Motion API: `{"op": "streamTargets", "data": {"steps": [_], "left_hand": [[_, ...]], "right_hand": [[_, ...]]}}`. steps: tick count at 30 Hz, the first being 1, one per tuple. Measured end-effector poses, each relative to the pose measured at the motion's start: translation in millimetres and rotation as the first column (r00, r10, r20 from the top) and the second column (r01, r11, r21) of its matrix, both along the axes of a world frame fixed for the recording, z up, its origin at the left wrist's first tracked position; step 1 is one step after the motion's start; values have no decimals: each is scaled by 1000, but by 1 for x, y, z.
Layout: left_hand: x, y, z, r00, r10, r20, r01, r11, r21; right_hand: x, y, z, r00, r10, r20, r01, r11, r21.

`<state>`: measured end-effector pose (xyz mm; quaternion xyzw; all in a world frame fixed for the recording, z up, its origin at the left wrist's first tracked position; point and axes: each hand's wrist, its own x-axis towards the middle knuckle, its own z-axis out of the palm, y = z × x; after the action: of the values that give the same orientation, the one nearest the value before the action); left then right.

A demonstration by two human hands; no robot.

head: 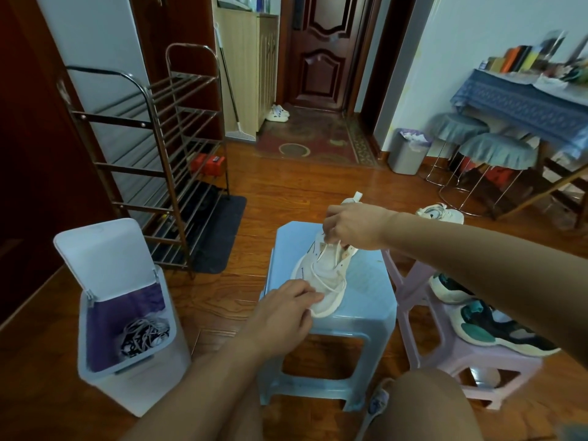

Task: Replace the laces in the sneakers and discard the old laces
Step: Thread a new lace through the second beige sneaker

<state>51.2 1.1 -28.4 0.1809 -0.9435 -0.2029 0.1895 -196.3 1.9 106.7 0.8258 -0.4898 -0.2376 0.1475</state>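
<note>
A white sneaker lies on a light blue plastic stool, toe toward me. My left hand rests on the toe, fingers curled over it. My right hand is above the sneaker's tongue and pinches a white lace that runs loosely down the upper. To the left, a white bin stands with its lid up; tangled old laces lie inside on a purple liner.
A lilac stool at right carries two teal, black and cream sneakers. Another white sneaker sits on the floor behind. A metal shoe rack stands at left, a grey waste bin and covered stools at back right.
</note>
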Motion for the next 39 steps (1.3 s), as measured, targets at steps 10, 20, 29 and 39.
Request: {"op": "streamTargets", "data": {"steps": [10,20,29,39], "left_hand": [[0,-1,-1,1000,-6,14,6,1000,-7],[1,0,3,1000,-2,15,2,1000,-22],[-1,12,8,999,40,2,-40,994,-106],[-5,9,3,997,66,-30,-68,996,-58]], "right_hand": [[14,-5,-20,981,-24,193,22,1000,12],[27,-12,-15,949,183,-257,-172,983,66],[45,-21,-21,920,162,-358,-112,981,157],[58,-42,-19,922,87,-378,15,966,259]]}}
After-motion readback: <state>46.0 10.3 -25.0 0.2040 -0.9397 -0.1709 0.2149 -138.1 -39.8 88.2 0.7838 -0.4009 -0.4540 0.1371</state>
